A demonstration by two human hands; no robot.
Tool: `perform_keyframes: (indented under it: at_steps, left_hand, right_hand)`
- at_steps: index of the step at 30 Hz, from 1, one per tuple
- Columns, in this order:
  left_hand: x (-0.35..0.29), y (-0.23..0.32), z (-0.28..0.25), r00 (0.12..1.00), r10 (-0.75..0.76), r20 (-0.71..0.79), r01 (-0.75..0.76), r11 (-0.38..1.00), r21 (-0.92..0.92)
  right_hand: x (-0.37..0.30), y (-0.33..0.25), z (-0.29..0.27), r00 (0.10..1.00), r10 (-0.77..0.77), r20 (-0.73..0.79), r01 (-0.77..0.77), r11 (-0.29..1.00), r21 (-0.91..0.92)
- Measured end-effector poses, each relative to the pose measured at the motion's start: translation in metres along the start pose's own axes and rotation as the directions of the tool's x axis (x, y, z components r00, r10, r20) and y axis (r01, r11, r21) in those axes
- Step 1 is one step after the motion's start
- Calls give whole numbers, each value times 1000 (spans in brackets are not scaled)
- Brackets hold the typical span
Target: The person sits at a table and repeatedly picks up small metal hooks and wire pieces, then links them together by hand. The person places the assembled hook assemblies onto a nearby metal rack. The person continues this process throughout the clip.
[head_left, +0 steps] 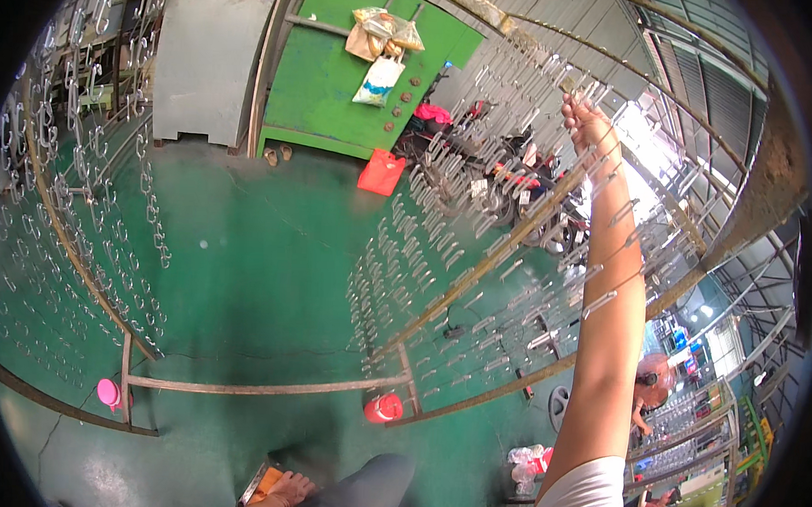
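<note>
Reaching high, the half-curled right hand (pixel 588 123) was among the long, hanging metal hooks (pixel 599 303), much nearer than the left hand (pixel 292 491), low on an orange thing (pixel 265 485); I couldn't tell if either gripped.

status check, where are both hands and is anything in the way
Right hand raised among thin, hanging silver metal hooks, grip unclear. Left hand low, at flat orange object. Some hooks overlap right forearm in view.
</note>
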State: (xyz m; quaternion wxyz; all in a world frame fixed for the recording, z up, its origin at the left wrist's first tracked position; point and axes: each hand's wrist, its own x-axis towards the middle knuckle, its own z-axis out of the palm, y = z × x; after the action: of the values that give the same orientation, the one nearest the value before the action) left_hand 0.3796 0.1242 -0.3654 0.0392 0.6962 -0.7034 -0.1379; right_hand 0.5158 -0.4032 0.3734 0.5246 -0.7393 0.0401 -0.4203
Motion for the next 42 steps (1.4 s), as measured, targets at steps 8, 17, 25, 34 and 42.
perform_keyframes:
  at_steps: [8,17,25,34,42]
  left_hand:
    - [-2,-2,-2,998,29,-60,-27,999,25]
    - [-2,0,-9,1000,11,-10,-11,1000,-27]
    - [-5,0,-29,1000,14,13,-13,996,-85]
    - [-4,-2,-37,1000,24,13,-23,997,-74]
    - [-4,2,-32,999,-8,-31,7,1000,-24]
  right_hand:
    - [48,9,29,998,-51,40,51,999,13]
    - [81,8,48,925,-129,358,20,955,295]
    - [96,4,67,969,-97,229,72,991,116]
    - [93,-1,82,981,-124,151,117,992,50]
    - [93,-5,87,971,-118,206,127,991,-33]
